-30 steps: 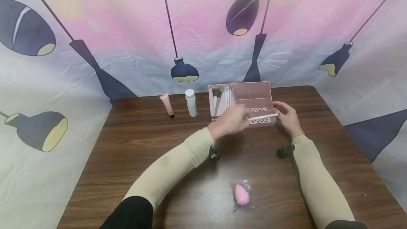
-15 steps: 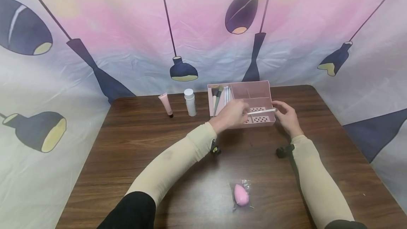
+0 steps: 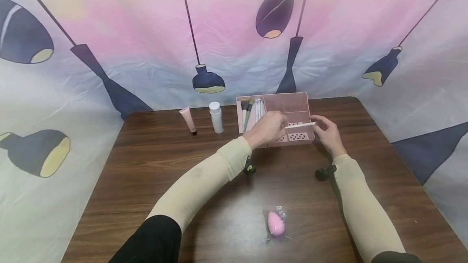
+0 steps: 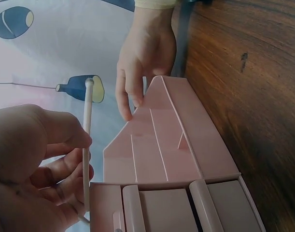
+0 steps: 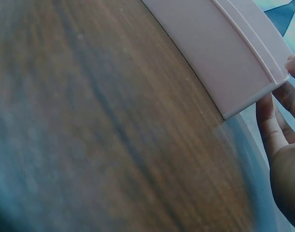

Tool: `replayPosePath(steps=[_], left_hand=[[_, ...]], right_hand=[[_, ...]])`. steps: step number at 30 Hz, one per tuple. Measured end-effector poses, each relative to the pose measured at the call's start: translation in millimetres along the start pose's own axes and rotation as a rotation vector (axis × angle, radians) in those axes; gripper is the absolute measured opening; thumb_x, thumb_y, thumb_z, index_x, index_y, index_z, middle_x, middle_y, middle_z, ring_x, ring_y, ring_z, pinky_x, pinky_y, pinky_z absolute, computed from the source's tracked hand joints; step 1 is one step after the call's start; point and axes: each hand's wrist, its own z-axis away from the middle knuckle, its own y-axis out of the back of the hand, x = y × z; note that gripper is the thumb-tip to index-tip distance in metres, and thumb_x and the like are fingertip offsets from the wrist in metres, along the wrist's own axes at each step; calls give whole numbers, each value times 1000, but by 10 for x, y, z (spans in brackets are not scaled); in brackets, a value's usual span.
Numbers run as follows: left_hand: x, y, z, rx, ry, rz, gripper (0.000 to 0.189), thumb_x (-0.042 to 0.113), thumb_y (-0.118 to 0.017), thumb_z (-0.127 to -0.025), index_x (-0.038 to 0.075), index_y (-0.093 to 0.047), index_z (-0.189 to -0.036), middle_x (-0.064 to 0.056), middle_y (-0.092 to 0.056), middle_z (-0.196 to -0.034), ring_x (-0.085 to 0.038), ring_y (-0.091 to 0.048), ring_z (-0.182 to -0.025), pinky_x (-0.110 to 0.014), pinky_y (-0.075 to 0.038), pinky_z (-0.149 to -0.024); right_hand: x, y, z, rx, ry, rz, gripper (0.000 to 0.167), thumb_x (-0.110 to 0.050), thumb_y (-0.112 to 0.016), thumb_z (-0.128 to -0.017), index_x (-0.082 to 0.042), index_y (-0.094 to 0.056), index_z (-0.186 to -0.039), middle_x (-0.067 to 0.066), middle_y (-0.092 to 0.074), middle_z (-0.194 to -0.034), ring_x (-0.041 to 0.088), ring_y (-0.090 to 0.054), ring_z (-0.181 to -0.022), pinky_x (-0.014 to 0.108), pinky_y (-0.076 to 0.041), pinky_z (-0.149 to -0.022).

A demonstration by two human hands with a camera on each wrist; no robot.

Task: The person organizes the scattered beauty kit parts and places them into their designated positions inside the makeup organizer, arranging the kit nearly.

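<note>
My left hand (image 3: pixel 268 128) pinches a slim white stick (image 3: pixel 300 125) with a rounded tip, held level above the front of a pink organizer box (image 3: pixel 287 103). In the left wrist view the white stick (image 4: pixel 87 145) sits between thumb and fingers. My right hand (image 3: pixel 329 134) is at the box's right end, its fingertips touching the side edge; the right wrist view shows its fingers (image 5: pixel 270 123) by the box corner. Makeup brushes (image 3: pixel 248 111) and thin white sticks (image 3: pixel 258 109) stand in the box's left compartment, partly behind my left hand.
Left of the box stand a white bottle (image 3: pixel 216 119) and a pink tube (image 3: pixel 188 120) with a dark cap. Nearer me on the wooden table (image 3: pixel 164 165) lies a pink makeup sponge (image 3: pixel 276 224) in clear wrapping. A printed cloth (image 3: pixel 146 31) hangs behind the table.
My left hand and the white stick have shifted slightly toward the back of the box. The right hand stays at the box's side. The whole head view has drifted a little.
</note>
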Motion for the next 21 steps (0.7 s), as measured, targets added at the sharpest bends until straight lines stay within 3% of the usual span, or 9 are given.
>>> replayPosePath(steps=[5,13,17,21], left_hand=[[20,5,-36,-4,-3,-2,23,5,-61,-83,9,-72,-104,-3,-69,-102,-15,-65,-94,-21,-52,-81],[61,-16,-118,-6,5,2,23,5,-61,-84,10,-72,-103,-2,-69,-100,-15,-64,-92,-23,-53,-80],[76,-33,-168,-2,3,-16,21,6,-61,-85,11,-72,-103,-2,-68,-98,-15,-63,-91,-24,-53,-80],[79,-25,-201,3,23,-4,23,5,-60,-84,10,-71,-104,-2,-68,-99,-15,-63,-92,-25,-53,-83]], right_hand=[[5,-2,-6,9,1,4,36,-18,-58,-96,-13,-58,-132,13,-53,-139,28,-50,-127,44,-44,-101],[17,2,9,4,-9,17,36,-24,-59,-97,-16,-59,-132,11,-54,-138,22,-52,-117,25,-46,-87],[25,6,8,1,-8,12,38,-27,-61,-96,-14,-58,-132,12,-55,-137,25,-53,-122,36,-48,-96],[18,-1,-4,-2,7,-16,43,-32,-64,-94,-11,-59,-131,13,-55,-138,27,-48,-130,48,-40,-107]])
